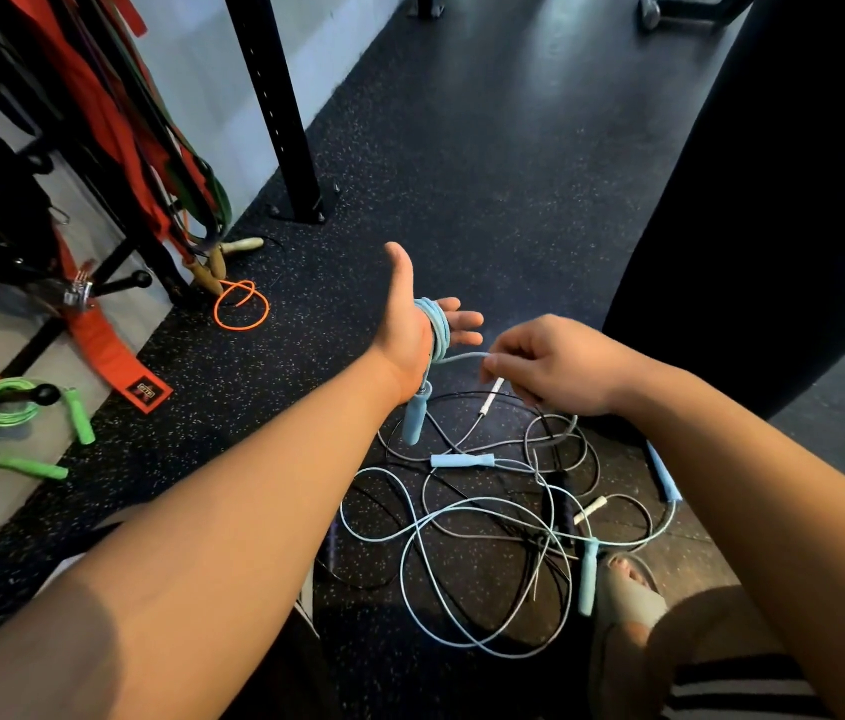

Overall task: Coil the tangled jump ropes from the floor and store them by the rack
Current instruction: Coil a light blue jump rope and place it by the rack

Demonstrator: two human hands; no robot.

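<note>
A light blue jump rope (pixel 438 327) is wound in several loops round my left hand (pixel 410 319), whose fingers stay straight and thumb points up. One blue handle (pixel 415 415) hangs below that wrist. My right hand (pixel 550 366) pinches the free end of the same rope just right of the coil. Under my hands a tangle of ropes (pixel 483 527) lies on the floor: light blue, grey and black cords, with blue handles (pixel 462 460) and white-tipped ends among them.
The rack (pixel 114 163) at the left holds red, green and black bands. A coiled green rope (pixel 5 405) hangs on a peg there. An orange rope (pixel 241 306) lies by wooden handles. A black post (pixel 280 111) stands behind; a dark bag (pixel 773 200) hangs right. My sandalled foot (pixel 623 589) touches the tangle.
</note>
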